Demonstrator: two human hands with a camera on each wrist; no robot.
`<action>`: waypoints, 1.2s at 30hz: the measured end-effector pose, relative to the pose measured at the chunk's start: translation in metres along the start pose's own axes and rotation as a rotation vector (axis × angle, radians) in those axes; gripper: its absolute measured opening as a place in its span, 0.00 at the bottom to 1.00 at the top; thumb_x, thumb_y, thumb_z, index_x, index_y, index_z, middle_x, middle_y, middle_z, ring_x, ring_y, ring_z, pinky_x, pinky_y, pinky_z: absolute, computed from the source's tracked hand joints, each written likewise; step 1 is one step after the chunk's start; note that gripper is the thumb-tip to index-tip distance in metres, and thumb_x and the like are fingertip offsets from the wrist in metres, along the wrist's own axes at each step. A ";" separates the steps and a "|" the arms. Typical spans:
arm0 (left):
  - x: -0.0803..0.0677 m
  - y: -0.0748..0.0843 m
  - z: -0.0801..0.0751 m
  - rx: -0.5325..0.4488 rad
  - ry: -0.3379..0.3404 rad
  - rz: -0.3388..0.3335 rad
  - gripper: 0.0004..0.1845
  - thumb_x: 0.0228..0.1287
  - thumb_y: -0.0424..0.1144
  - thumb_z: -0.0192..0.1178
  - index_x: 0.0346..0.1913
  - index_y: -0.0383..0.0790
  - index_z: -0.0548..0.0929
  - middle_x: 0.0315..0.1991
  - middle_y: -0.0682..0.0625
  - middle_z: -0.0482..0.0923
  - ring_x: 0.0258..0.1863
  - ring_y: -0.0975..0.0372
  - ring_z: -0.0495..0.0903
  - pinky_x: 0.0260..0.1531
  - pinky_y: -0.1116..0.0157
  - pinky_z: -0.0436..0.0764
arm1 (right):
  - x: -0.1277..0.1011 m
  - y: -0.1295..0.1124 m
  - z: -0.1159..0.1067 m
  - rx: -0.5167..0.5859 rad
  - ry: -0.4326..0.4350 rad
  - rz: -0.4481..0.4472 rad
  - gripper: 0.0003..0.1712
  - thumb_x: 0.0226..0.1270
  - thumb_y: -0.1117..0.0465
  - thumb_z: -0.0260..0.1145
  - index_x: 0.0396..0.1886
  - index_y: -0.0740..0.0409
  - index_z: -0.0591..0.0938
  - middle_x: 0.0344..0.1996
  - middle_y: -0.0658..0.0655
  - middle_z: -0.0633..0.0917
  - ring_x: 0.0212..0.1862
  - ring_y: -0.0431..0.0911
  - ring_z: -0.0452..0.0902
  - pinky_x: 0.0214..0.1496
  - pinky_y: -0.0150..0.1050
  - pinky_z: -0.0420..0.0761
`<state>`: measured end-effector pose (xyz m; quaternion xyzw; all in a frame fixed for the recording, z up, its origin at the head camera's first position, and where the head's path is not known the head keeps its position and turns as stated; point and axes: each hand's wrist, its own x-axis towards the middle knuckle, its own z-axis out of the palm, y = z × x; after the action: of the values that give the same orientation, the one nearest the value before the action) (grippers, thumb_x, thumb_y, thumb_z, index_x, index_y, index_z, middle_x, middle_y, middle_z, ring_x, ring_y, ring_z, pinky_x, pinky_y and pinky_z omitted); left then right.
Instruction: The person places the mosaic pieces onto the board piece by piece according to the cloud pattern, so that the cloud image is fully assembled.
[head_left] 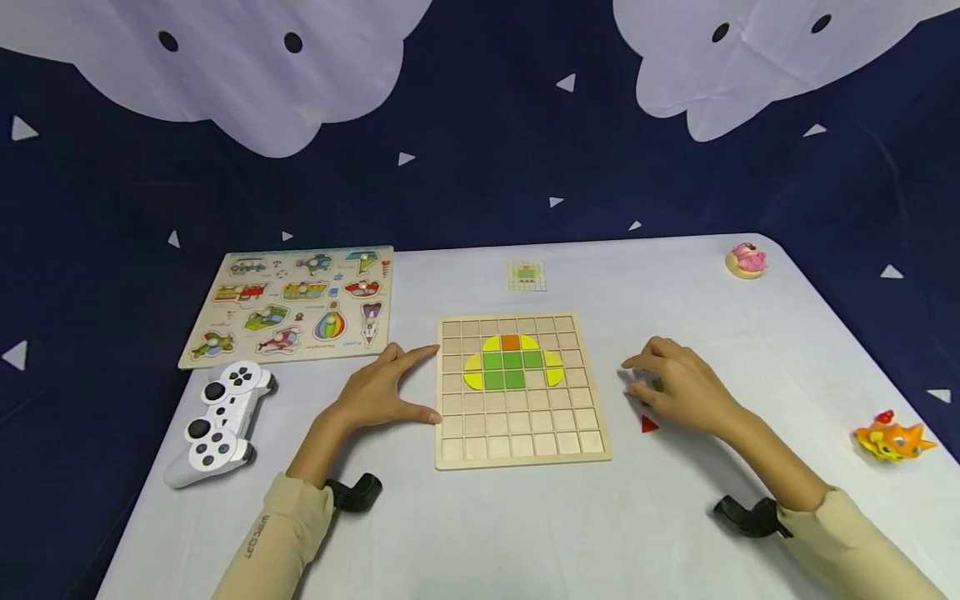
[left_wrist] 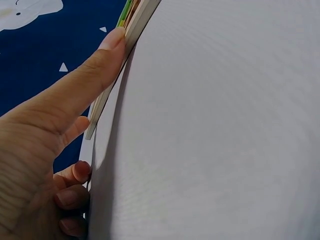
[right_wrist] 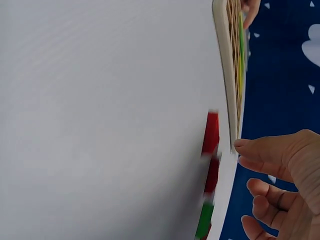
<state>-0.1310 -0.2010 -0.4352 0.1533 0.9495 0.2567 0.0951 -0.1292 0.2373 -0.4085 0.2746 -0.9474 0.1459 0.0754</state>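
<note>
Left of frame: white gamepad (head_left: 217, 421), vehicle peg puzzle (head_left: 292, 304) above it. Left hand (head_left: 382, 387) spread open, thumb and forefinger against left edge of grid board (head_left: 521, 437), centre frame. Right hand (head_left: 678, 383) loosely curled over small pieces, grip unclear; red triangle (head_left: 649, 425) beside it. Toy figures far right. White desk (head_left: 525, 533), navy backdrop.

Right hand (head_left: 678, 387) hides most of the loose pieces under it, only a red triangle (head_left: 649, 425) clear; small pattern card (head_left: 527, 275) too tiny to read; right-wrist pieces (right_wrist: 210, 165) blurred.
</note>
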 end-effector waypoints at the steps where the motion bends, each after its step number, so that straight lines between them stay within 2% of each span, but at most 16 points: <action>1: 0.000 0.000 0.000 0.001 -0.001 0.000 0.57 0.35 0.67 0.78 0.74 0.58 0.67 0.38 0.49 0.64 0.29 0.59 0.65 0.29 0.64 0.65 | -0.003 0.003 -0.002 -0.010 0.003 0.006 0.15 0.53 0.63 0.76 0.43 0.60 0.89 0.32 0.52 0.78 0.32 0.42 0.69 0.37 0.41 0.67; 8: 0.002 0.000 0.001 0.002 -0.006 -0.007 0.58 0.34 0.67 0.77 0.74 0.58 0.66 0.38 0.49 0.64 0.29 0.60 0.65 0.29 0.64 0.65 | -0.021 0.018 -0.010 -0.063 0.007 -0.006 0.14 0.49 0.64 0.76 0.39 0.59 0.89 0.32 0.50 0.78 0.34 0.42 0.71 0.38 0.44 0.69; 13: 0.002 0.000 0.001 -0.003 -0.006 0.002 0.58 0.35 0.68 0.77 0.74 0.58 0.67 0.38 0.49 0.64 0.28 0.60 0.65 0.29 0.64 0.65 | -0.027 0.027 -0.013 -0.091 -0.006 -0.019 0.16 0.45 0.65 0.77 0.38 0.59 0.89 0.32 0.50 0.77 0.35 0.43 0.71 0.38 0.44 0.68; 19: 0.002 -0.002 0.002 0.000 -0.005 0.000 0.58 0.34 0.68 0.77 0.74 0.58 0.66 0.38 0.50 0.64 0.28 0.60 0.65 0.29 0.64 0.65 | -0.031 0.036 -0.014 -0.092 -0.004 -0.020 0.13 0.43 0.64 0.78 0.33 0.57 0.89 0.32 0.50 0.77 0.36 0.43 0.71 0.38 0.44 0.67; 29: 0.002 -0.001 0.002 -0.011 -0.011 0.004 0.58 0.34 0.68 0.77 0.74 0.58 0.66 0.38 0.50 0.64 0.29 0.60 0.65 0.29 0.64 0.65 | -0.027 0.042 -0.010 -0.066 0.046 -0.071 0.12 0.40 0.60 0.82 0.26 0.51 0.86 0.31 0.45 0.75 0.34 0.39 0.68 0.37 0.42 0.68; 36: 0.002 -0.001 0.002 -0.007 -0.003 0.003 0.57 0.34 0.67 0.77 0.74 0.58 0.67 0.38 0.50 0.64 0.29 0.60 0.65 0.29 0.64 0.66 | -0.011 0.033 -0.004 -0.013 0.079 -0.081 0.12 0.41 0.62 0.80 0.28 0.54 0.87 0.30 0.47 0.74 0.33 0.40 0.68 0.36 0.39 0.69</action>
<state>-0.1323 -0.2005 -0.4376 0.1550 0.9482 0.2600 0.0967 -0.1373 0.2707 -0.4153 0.3063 -0.9328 0.1472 0.1201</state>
